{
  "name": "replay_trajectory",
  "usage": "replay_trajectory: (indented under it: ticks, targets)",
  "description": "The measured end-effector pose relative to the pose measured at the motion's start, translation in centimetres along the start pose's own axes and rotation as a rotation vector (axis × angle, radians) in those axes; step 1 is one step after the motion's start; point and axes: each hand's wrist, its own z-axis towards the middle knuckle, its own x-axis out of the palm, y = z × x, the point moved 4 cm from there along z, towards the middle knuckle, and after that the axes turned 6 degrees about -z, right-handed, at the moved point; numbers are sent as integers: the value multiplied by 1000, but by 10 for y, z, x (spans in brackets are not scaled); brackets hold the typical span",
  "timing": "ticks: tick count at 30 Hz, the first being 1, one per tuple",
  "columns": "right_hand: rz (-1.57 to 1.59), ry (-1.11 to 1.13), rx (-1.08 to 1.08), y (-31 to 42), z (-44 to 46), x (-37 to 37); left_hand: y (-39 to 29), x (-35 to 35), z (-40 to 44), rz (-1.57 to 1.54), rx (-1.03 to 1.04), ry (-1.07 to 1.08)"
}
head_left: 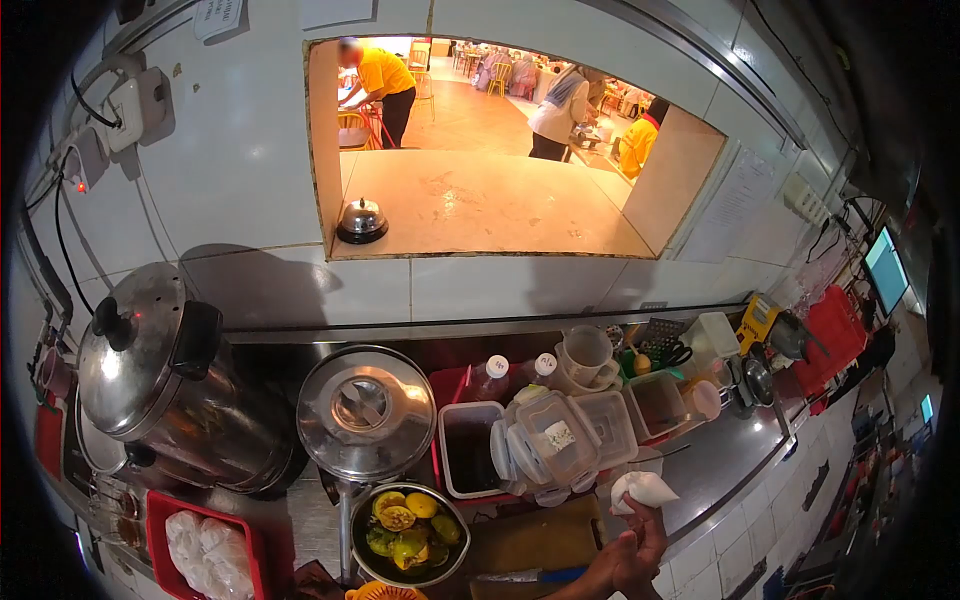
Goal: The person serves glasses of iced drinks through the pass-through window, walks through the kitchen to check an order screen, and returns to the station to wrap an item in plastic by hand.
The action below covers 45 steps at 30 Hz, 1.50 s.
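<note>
Near the bottom right, my right hand (650, 537) is closed on a small white bag (645, 491), rounded and tapering to a point on the right. My left hand (603, 567) is closed just below and left of it, its fingers close against the right hand; what they hold is hidden. Beneath the hands lies a brown cutting board (535, 540) with a blue-handled knife (550, 576) at its near edge. To the left stands a metal bowl (463, 545) of squeezed, yellow-green citrus halves (410, 545). An orange juicer (385, 591) is partly visible at the bottom edge.
A large steel pot (190, 400) and a lidded pan (367, 410) stand at left. A red basket (152, 540) holds clear bags. Plastic containers (560, 440), bottles (490, 380) and a jug (585, 355) crowd the counter. A bell (362, 220) sits on the serving hatch (480, 205); people are beyond.
</note>
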Motion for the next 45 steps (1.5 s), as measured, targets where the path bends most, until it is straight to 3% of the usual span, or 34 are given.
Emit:
replay_trajectory:
  ticks: [2,4,7,10,12,13,16,19,31,33,41,45]
  targets:
    - [3,0,4,-3,-1,0,-4,3,-1,-13,84,69]
    - [5,-1,9,-3,-1,-1,32,-12,10,-181,-71,-65]
    - [-11,3,9,-3,-1,0,14,-8,6,-92,31,61]
    - [-11,9,26,-3,-2,1,4,2,-1,-217,57,33]
    - [1,-23,14,-3,-2,2,21,-10,4,-138,-14,-30]
    - [1,-22,14,-2,-2,2,41,-22,8,-59,-85,-94]
    - [-36,-5,9,2,-1,0,281,-105,36,835,317,-360]
    - [-66,8,18,-3,-2,-1,44,-22,13,-105,-84,-33]
    - [-10,11,0,-6,-2,-3,33,-15,10,-122,-94,-66]
    - [-31,83,-100,-5,-2,-2,36,-16,11,-87,-77,-70]
    - [-17,16,-3,-1,-1,-3,57,-29,17,-13,-75,-46]
    - [-53,-27,-20,-3,-3,-2,69,-33,20,-153,-54,-56]
